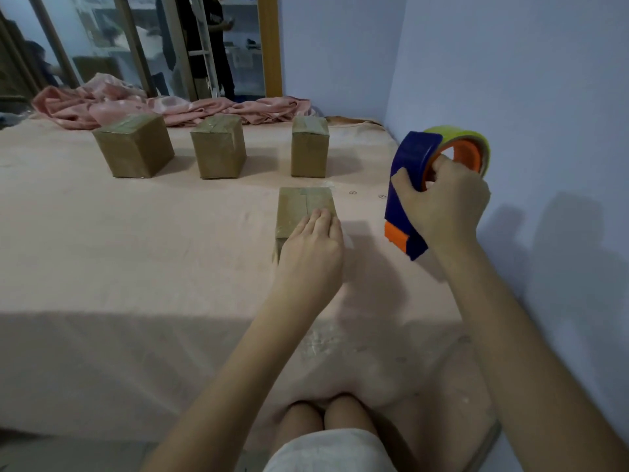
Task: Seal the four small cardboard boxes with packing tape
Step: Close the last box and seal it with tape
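we see the near box (pixel 304 212) on the pink bed (pixel 136 250), in front of three other boxes: left box (pixel 134 146), middle box (pixel 218 148), right box (pixel 309 148), all with glossy tape on top. our left hand (pixel 311 247) lies flat on the near box's top, fingers straight and together, pointing away from us. our right hand (pixel 442 206) is raised to the right of that box, well apart from it, fingers curled round the tape dispenser (pixel 413 185), cutter end down. the near box's tape strip seems to run front to back. we judge the left hand, already touching, smooths the tape next.
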Demonstrator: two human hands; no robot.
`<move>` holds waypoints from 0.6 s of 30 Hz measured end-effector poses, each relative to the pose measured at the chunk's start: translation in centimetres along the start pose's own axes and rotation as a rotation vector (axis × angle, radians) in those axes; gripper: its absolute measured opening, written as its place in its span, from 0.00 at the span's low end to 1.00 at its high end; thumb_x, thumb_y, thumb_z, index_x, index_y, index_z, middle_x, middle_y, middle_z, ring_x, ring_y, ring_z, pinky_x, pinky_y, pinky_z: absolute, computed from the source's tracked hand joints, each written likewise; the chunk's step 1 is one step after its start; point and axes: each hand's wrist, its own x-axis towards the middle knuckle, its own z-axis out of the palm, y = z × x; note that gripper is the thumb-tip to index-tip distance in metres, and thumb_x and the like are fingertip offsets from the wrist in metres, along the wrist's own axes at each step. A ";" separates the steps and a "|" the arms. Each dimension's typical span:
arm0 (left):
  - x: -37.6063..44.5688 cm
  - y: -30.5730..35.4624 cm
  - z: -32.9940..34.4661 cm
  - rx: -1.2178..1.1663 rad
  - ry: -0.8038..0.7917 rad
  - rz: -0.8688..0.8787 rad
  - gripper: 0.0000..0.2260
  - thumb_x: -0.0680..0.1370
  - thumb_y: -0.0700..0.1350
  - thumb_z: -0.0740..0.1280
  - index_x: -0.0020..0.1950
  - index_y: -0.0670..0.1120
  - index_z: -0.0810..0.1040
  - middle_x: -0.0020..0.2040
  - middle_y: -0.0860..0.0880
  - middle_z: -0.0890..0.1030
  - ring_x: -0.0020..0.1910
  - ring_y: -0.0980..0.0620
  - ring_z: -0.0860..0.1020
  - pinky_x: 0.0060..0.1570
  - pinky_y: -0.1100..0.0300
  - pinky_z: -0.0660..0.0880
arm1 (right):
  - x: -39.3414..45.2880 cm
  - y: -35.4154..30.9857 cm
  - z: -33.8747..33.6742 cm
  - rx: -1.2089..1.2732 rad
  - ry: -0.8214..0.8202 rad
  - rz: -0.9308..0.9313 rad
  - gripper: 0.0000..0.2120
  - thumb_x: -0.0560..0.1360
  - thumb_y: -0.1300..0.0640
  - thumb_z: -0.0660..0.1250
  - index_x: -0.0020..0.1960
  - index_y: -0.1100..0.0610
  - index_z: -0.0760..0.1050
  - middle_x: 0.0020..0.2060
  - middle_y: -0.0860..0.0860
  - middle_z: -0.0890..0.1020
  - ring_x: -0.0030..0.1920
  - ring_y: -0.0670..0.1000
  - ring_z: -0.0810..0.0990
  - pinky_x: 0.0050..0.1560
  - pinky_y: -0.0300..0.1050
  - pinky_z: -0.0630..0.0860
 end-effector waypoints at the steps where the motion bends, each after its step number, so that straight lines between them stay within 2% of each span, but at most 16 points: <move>1: 0.0 0.1 -0.1 -0.009 -0.002 -0.004 0.22 0.81 0.41 0.56 0.75 0.37 0.58 0.74 0.40 0.62 0.75 0.45 0.58 0.72 0.57 0.50 | 0.0 0.3 0.1 0.026 0.005 -0.030 0.16 0.72 0.44 0.64 0.43 0.58 0.75 0.35 0.53 0.79 0.34 0.49 0.71 0.36 0.41 0.63; 4: -0.1 0.2 -0.5 -0.034 0.000 -0.020 0.22 0.81 0.41 0.59 0.74 0.37 0.61 0.74 0.40 0.63 0.74 0.45 0.60 0.72 0.57 0.53 | -0.4 1.4 0.4 0.247 -0.074 -0.001 0.13 0.71 0.47 0.70 0.46 0.57 0.77 0.38 0.52 0.80 0.36 0.51 0.75 0.37 0.41 0.68; 6: -0.1 0.3 -0.7 -0.037 -0.007 -0.019 0.22 0.80 0.40 0.60 0.73 0.37 0.62 0.73 0.40 0.64 0.73 0.44 0.61 0.72 0.57 0.54 | -1.5 2.3 0.6 0.450 -0.128 0.053 0.07 0.69 0.52 0.74 0.44 0.49 0.77 0.39 0.50 0.79 0.39 0.50 0.77 0.40 0.36 0.70; 7: -0.2 0.4 -1.0 -0.034 -0.006 -0.019 0.21 0.79 0.40 0.62 0.72 0.36 0.64 0.72 0.39 0.66 0.73 0.44 0.63 0.71 0.56 0.57 | -2.1 2.7 0.6 0.501 -0.139 0.074 0.10 0.68 0.54 0.75 0.42 0.44 0.75 0.39 0.49 0.79 0.40 0.49 0.78 0.41 0.35 0.70; 9: -0.3 0.7 -1.5 -0.025 -0.005 -0.034 0.20 0.74 0.37 0.69 0.65 0.34 0.73 0.65 0.37 0.74 0.66 0.41 0.72 0.66 0.54 0.66 | -3.5 3.8 0.7 0.540 -0.191 0.105 0.16 0.67 0.59 0.75 0.42 0.42 0.73 0.42 0.50 0.80 0.44 0.46 0.78 0.45 0.32 0.70; 11: -0.4 1.0 -1.8 -0.048 0.016 -0.045 0.20 0.69 0.36 0.73 0.60 0.34 0.77 0.60 0.37 0.78 0.61 0.40 0.76 0.61 0.53 0.71 | -4.7 4.5 0.9 0.606 -0.282 0.118 0.17 0.68 0.63 0.74 0.47 0.44 0.75 0.46 0.49 0.81 0.46 0.40 0.78 0.47 0.26 0.69; 13: -0.4 1.4 -1.8 -0.087 -0.001 -0.035 0.20 0.72 0.37 0.70 0.64 0.35 0.74 0.64 0.38 0.75 0.66 0.41 0.72 0.65 0.54 0.67 | -5.9 5.2 1.0 0.661 -0.379 0.140 0.18 0.68 0.66 0.73 0.50 0.45 0.76 0.47 0.48 0.81 0.47 0.36 0.77 0.48 0.23 0.68; 16: -0.2 1.7 -1.8 -0.107 0.022 -0.035 0.20 0.70 0.35 0.71 0.61 0.34 0.76 0.61 0.37 0.77 0.62 0.40 0.75 0.62 0.52 0.70 | -7.0 6.3 1.2 0.651 -0.466 0.198 0.19 0.68 0.71 0.70 0.52 0.52 0.76 0.48 0.49 0.80 0.49 0.42 0.78 0.50 0.25 0.69; 18: -0.1 2.1 -1.8 -0.113 0.016 -0.021 0.19 0.69 0.35 0.73 0.59 0.34 0.77 0.58 0.37 0.79 0.60 0.40 0.77 0.60 0.53 0.72 | -7.3 6.9 1.1 0.619 -0.505 0.229 0.20 0.68 0.73 0.68 0.51 0.51 0.75 0.44 0.45 0.80 0.46 0.41 0.77 0.45 0.22 0.68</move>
